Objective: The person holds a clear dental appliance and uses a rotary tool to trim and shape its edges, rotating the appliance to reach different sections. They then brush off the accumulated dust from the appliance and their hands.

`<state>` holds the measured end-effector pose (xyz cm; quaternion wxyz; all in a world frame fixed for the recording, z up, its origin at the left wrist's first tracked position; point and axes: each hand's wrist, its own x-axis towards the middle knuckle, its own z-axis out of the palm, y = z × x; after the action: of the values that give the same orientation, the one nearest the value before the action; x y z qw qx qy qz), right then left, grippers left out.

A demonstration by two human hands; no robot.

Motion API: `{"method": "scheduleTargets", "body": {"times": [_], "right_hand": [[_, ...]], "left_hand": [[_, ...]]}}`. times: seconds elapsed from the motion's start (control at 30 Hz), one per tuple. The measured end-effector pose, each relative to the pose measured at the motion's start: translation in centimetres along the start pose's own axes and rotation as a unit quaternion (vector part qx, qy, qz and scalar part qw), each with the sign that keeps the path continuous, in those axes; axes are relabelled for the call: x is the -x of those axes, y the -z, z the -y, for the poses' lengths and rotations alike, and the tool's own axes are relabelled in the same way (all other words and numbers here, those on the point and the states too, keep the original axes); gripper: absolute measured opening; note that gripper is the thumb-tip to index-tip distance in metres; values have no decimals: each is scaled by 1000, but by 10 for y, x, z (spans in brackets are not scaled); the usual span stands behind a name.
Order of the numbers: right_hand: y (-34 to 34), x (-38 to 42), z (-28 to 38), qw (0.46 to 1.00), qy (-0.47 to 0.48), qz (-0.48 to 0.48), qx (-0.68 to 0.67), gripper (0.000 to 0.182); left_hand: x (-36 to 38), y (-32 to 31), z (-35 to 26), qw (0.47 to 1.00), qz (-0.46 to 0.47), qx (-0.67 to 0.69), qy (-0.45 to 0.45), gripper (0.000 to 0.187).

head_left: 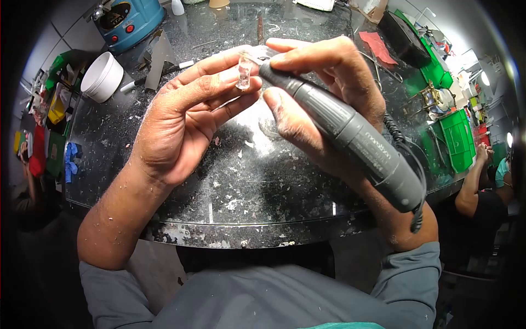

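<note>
At ten o'clock, the left hand (178,123) pinched a small clear piece (244,77) near twelve; towards one, the right hand (345,71) gripped a dark rotary tool (350,129) angled towards it — light pressure and steadily braced wrists seemed wisest.

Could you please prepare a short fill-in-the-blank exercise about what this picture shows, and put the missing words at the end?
1. The dark, cylindrical handheld tool is in the person's ____ grip.
2. The small, clear, glassy piece is in the ____ grip.
3. Two round buttons on the blue machine are ____.
4. The rectangular plastic bin at the picture's right side is ____.

Missing words: right; left; red; green.
</note>
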<state>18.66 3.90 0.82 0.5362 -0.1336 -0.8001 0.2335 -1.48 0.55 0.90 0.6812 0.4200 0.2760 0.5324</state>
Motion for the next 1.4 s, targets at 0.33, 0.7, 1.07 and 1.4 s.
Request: {"method": "scheduleTargets", "body": {"times": [0.33,0.7,1.07,1.4], "right_hand": [[-2,1,-1,1000,10,-3,-13,35],[-3,-1,2,1000,7,5,7,35],[1,0,3,1000,0,16,4,34],[-1,-1,2,1000,7,8,-13,35]], "left_hand": [[1,-1,0,1000,-11,-3,-12,42],[-1,2,1,999,-31,-10,-23,41],[0,-2,-2,1000,-26,4,-16,42],[0,-2,-1,999,-31,-1,-17,40]]}}
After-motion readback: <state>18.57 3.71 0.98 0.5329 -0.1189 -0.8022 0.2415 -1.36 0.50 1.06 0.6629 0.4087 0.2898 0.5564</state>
